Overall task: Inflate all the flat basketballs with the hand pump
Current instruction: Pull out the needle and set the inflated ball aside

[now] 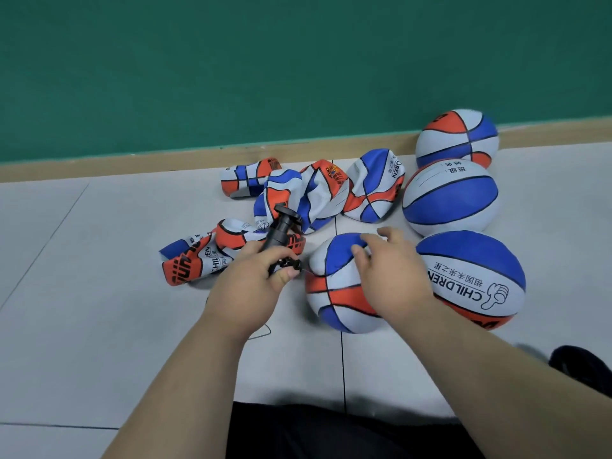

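Observation:
My left hand (251, 276) grips the lower end of a black hand pump (281, 231), whose handle points up and away. Its thin needle (305, 269) reaches toward the left side of a round red, white and blue basketball (334, 293) on the floor in front of me. My right hand (390, 266) rests on top of that ball with fingers spread. Several flat, crumpled basketballs lie behind and to the left: one (195, 260) beside my left hand, one (291, 197) behind the pump, one (248, 177) by the wall, one (374, 187) to the right.
Three inflated balls stand at the right: one marked CHILDREN (473, 279), one behind it (450, 197), one against the skirting (457, 137). A green wall (265, 61) with a wooden skirting closes the back. Grey floor tiles (82, 260) spread to the left. My dark-clothed lap (331, 432) fills the bottom.

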